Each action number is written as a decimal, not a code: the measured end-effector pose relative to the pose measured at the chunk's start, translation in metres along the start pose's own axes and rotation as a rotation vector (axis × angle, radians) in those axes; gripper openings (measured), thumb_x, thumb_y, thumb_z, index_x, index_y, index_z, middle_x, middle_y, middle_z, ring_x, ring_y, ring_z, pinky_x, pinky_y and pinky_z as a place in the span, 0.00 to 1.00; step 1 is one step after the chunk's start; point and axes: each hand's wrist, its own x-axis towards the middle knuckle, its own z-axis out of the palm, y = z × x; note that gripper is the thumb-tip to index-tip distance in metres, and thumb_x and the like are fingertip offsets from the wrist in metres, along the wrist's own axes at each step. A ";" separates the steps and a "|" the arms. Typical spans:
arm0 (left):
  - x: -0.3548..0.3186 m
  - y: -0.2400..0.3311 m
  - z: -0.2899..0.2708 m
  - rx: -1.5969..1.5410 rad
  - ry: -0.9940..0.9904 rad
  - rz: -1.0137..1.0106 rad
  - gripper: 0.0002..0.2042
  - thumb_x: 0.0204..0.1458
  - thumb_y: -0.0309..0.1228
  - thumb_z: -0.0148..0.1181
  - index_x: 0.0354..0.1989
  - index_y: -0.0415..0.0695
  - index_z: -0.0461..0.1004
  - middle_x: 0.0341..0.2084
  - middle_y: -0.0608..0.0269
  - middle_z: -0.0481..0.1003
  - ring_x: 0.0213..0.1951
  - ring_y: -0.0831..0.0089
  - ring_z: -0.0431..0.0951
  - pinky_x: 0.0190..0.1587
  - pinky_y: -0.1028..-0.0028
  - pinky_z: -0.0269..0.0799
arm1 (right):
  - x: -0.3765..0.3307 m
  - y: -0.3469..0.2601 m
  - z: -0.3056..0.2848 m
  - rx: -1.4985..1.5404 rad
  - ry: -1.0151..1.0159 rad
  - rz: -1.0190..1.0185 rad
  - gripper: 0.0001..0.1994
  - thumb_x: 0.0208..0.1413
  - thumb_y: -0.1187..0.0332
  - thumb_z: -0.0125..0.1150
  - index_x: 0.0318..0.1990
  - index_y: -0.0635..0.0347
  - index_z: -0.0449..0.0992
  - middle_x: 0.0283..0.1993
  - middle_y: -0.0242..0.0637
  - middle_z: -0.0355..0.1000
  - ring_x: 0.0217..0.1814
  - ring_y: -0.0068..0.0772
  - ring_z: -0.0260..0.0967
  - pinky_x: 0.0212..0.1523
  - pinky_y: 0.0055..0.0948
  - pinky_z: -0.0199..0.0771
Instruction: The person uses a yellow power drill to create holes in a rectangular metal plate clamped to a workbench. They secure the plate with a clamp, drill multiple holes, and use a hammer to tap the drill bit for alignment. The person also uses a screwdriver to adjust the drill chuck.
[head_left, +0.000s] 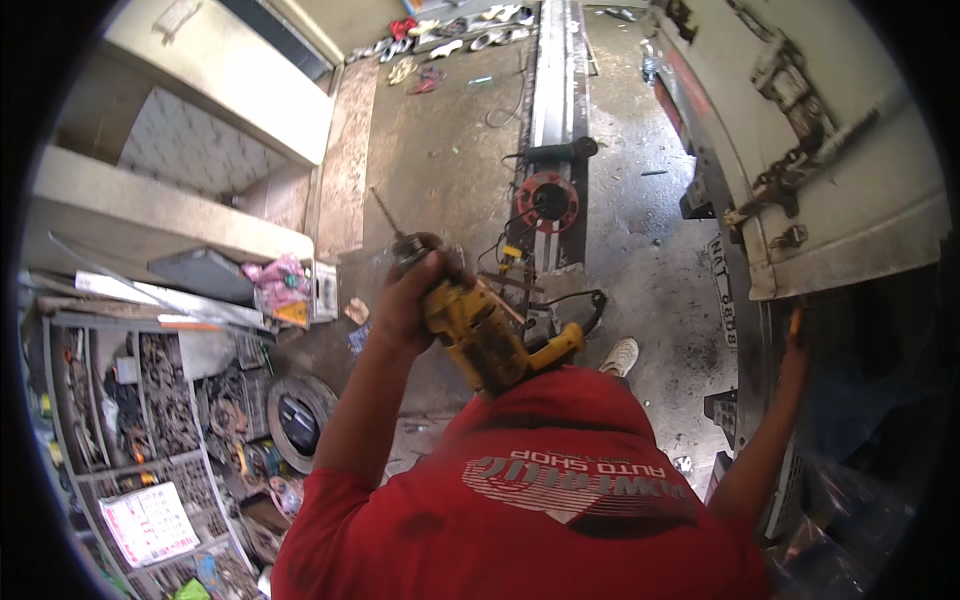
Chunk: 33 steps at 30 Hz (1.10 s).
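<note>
My left hand (408, 292) is wrapped round the front of a yellow power drill (478, 335), just behind its chuck. A long thin drill bit (384, 210) points up and to the left. The drill's back end and handle lie against my red shirt at the chest. At the right, my right hand (796, 345) reaches up to the lower edge of a white vehicle body (850, 245). A slim orange object (796, 324) shows at its closed fingers; shadow hides what it is.
A green angle grinder (560, 152) and red round flange (548, 203) lie on a long metal rail (552, 80) ahead. Cords run beside them. Several shoes (460, 35) line the far wall. On the left stand a tyre (300, 425) and a rack (160, 400) of metal parts.
</note>
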 end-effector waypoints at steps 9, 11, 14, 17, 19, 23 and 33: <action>-0.014 -0.006 -0.036 -0.465 -0.136 0.061 0.25 0.71 0.57 0.50 0.59 0.47 0.70 0.44 0.57 0.80 0.49 0.54 0.85 0.55 0.49 0.79 | -0.241 -0.177 0.047 0.228 -0.682 -0.065 0.17 0.63 0.72 0.65 0.57 0.68 0.74 0.49 0.40 0.78 0.47 0.30 0.78 0.50 0.32 0.80; -0.018 0.003 -0.035 -0.443 -0.159 0.083 0.26 0.71 0.57 0.51 0.60 0.45 0.70 0.44 0.55 0.80 0.50 0.53 0.84 0.56 0.54 0.78 | -0.264 -0.241 0.067 0.474 -0.779 -0.219 0.19 0.60 0.74 0.67 0.58 0.66 0.72 0.54 0.43 0.77 0.53 0.34 0.78 0.55 0.37 0.80; -0.025 0.009 -0.031 -0.372 -0.187 0.096 0.28 0.69 0.57 0.53 0.59 0.42 0.69 0.43 0.52 0.80 0.49 0.53 0.84 0.60 0.50 0.76 | -0.287 -0.323 0.091 0.807 -1.078 -0.426 0.20 0.60 0.76 0.67 0.58 0.62 0.68 0.56 0.50 0.77 0.57 0.45 0.80 0.58 0.46 0.82; -0.028 0.012 -0.030 -0.330 -0.220 0.131 0.29 0.68 0.57 0.54 0.59 0.41 0.68 0.43 0.49 0.79 0.46 0.52 0.85 0.64 0.47 0.73 | -0.321 -0.389 0.114 1.042 -1.293 -0.362 0.20 0.62 0.76 0.65 0.58 0.59 0.65 0.56 0.53 0.77 0.56 0.51 0.82 0.57 0.48 0.84; -0.030 0.009 -0.037 -0.334 -0.245 0.177 0.29 0.68 0.56 0.55 0.59 0.40 0.68 0.43 0.48 0.79 0.44 0.52 0.85 0.66 0.45 0.71 | -0.337 -0.413 0.133 1.140 -1.373 -0.339 0.21 0.62 0.76 0.65 0.60 0.58 0.64 0.56 0.54 0.77 0.54 0.52 0.82 0.56 0.48 0.85; -0.040 0.021 -0.038 -0.284 -0.312 0.168 0.27 0.68 0.54 0.55 0.59 0.40 0.68 0.43 0.49 0.79 0.41 0.55 0.85 0.66 0.46 0.70 | -0.351 -0.429 0.160 1.032 -1.393 -0.351 0.19 0.62 0.71 0.65 0.57 0.57 0.65 0.54 0.55 0.78 0.52 0.53 0.84 0.53 0.48 0.87; -0.037 0.007 -0.053 -0.275 -0.259 0.167 0.27 0.67 0.60 0.53 0.54 0.47 0.68 0.41 0.54 0.81 0.36 0.61 0.84 0.68 0.35 0.64 | -0.343 -0.434 0.188 0.919 -1.315 -0.328 0.19 0.63 0.69 0.63 0.58 0.60 0.66 0.53 0.52 0.79 0.52 0.56 0.83 0.52 0.53 0.85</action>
